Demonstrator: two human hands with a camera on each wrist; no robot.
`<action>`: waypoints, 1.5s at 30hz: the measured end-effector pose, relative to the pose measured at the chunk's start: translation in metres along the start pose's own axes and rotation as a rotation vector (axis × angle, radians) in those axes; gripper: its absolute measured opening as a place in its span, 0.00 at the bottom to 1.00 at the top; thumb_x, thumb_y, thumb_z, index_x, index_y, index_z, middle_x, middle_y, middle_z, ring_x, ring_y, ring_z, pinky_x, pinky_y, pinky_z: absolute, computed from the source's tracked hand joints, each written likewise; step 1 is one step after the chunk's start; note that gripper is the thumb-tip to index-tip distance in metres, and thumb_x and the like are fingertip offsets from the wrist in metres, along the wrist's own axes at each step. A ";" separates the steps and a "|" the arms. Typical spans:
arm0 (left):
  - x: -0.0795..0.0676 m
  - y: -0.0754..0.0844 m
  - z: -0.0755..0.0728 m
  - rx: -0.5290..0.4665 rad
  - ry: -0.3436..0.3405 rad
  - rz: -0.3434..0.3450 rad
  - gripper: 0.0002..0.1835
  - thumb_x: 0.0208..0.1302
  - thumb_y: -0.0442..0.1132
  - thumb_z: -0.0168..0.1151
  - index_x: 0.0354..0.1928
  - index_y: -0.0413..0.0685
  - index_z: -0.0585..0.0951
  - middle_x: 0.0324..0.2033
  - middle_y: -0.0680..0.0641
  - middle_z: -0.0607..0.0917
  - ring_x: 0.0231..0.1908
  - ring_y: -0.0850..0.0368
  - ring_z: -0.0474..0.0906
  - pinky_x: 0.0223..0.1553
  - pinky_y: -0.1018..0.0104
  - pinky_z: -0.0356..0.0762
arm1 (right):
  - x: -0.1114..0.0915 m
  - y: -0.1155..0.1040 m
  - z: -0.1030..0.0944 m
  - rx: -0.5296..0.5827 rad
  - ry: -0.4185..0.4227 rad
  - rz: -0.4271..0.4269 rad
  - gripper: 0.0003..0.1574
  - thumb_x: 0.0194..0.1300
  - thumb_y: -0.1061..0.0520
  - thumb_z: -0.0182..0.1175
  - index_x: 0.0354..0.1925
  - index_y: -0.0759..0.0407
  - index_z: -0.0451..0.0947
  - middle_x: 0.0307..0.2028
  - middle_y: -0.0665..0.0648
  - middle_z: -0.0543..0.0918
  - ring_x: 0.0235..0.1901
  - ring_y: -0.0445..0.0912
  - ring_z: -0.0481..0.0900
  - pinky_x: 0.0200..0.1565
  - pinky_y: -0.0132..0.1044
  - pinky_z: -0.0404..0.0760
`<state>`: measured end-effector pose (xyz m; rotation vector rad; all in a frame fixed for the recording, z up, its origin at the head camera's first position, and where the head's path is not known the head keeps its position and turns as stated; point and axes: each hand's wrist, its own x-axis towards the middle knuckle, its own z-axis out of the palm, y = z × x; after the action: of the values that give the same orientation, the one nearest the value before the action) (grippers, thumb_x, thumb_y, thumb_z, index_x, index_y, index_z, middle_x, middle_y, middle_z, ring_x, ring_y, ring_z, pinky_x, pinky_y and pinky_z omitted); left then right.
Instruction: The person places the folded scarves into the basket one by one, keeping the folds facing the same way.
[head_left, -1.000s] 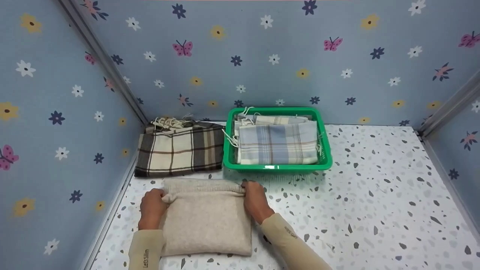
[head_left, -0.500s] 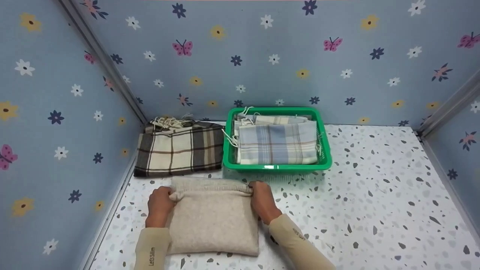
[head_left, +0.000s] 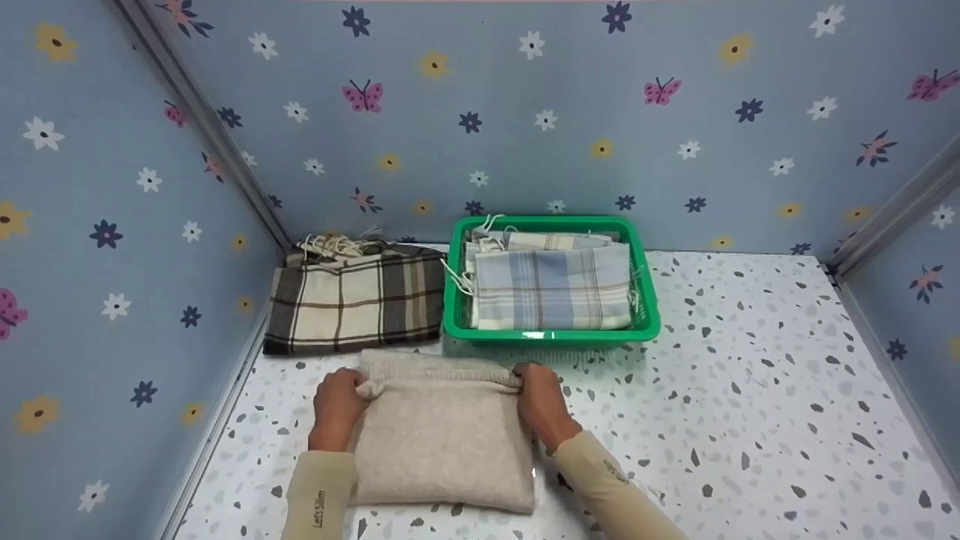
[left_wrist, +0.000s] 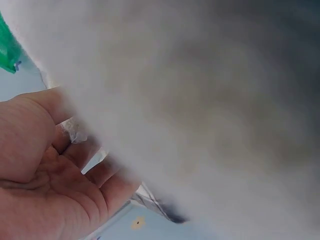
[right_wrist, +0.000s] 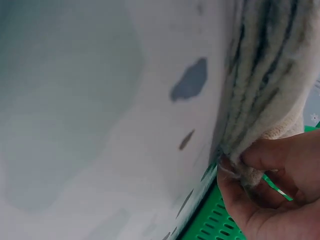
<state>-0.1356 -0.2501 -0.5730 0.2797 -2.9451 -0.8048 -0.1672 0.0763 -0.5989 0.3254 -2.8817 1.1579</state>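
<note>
Crosswise runs the beige cloth's (head_left: 444, 446) ribbed far band (head_left: 435, 366), fingers (head_left: 341, 384) (head_left: 531, 376) pinching both ends.

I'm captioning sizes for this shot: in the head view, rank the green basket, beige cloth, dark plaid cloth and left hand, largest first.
1. Green basket and beige cloth: too alike to rank
2. Dark plaid cloth
3. Left hand

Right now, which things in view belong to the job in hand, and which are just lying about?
Belongs to the job:
folded beige knit, held near its far edge
left hand
right hand

Apparently lying about, untouched:
folded brown-and-cream plaid cloth
green plastic basket
blue-and-cream plaid cloths inside it
</note>
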 end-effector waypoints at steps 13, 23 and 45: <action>0.000 0.016 0.011 -0.029 0.001 0.030 0.21 0.51 0.27 0.76 0.18 0.46 0.69 0.19 0.48 0.71 0.24 0.49 0.65 0.27 0.52 0.66 | -0.003 0.014 -0.012 -0.037 0.041 -0.047 0.23 0.65 0.79 0.52 0.27 0.58 0.84 0.27 0.55 0.85 0.30 0.44 0.80 0.33 0.46 0.82; 0.002 0.028 0.019 -0.078 -0.020 0.034 0.23 0.52 0.27 0.75 0.16 0.48 0.68 0.19 0.52 0.67 0.24 0.51 0.62 0.26 0.58 0.62 | -0.006 0.025 -0.023 -0.064 0.059 -0.046 0.21 0.63 0.79 0.53 0.28 0.61 0.85 0.29 0.58 0.87 0.33 0.47 0.83 0.34 0.49 0.84; -0.001 0.061 0.042 -0.077 -0.010 0.101 0.19 0.52 0.30 0.78 0.17 0.44 0.74 0.19 0.46 0.76 0.23 0.49 0.70 0.27 0.50 0.71 | -0.013 0.053 -0.049 -0.090 0.113 -0.026 0.22 0.60 0.80 0.51 0.25 0.61 0.83 0.25 0.56 0.84 0.29 0.47 0.79 0.33 0.50 0.81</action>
<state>-0.1494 -0.1776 -0.5786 0.1215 -2.9018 -0.9051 -0.1685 0.1501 -0.6009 0.2838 -2.8114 1.0049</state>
